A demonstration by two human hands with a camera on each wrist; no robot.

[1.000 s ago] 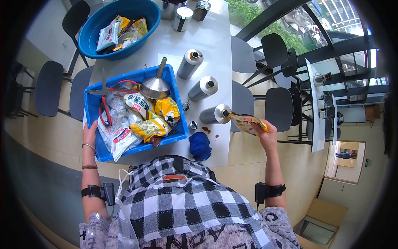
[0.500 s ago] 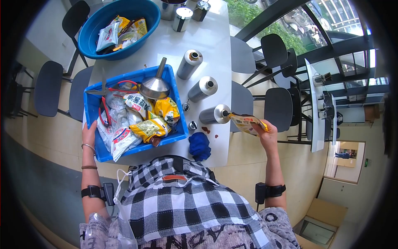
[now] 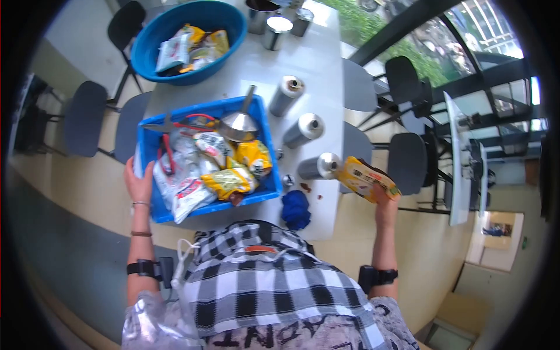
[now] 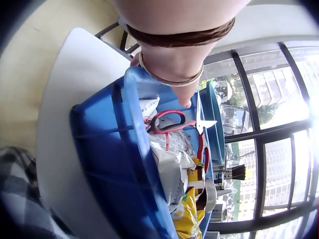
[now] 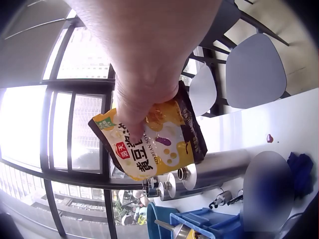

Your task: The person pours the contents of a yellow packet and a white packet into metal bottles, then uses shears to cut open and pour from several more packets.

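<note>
My right hand (image 3: 382,201) holds a yellow-and-black soy sauce pouch (image 3: 364,179) by its outer end, past the table's right edge. The pouch's near end is right beside the mouth of the nearest silver bottle (image 3: 318,167). In the right wrist view, the printed face of the pouch (image 5: 164,142) shows, with fingers pressed on it. At the near left corner of a blue crate (image 3: 265,195), my left hand (image 3: 139,182) grips the rim, thumb inside. Inside the crate lie yellow and white pouches (image 3: 224,182), red-handled scissors (image 4: 169,122) and a metal funnel (image 3: 238,127).
Two more silver bottles (image 3: 303,129) stand farther back in a row. A crumpled blue cloth (image 3: 296,210), a small metal cap (image 3: 287,180) and brown spots (image 3: 305,187) are near the table's front. Behind the crate sits a round blue tub (image 3: 192,73) with pouches.
The pouch has turned and moved off the bottle's mouth, showing more of its printed side. The head view has shifted, so the table appears farther right. My left hand stays at the crate.
</note>
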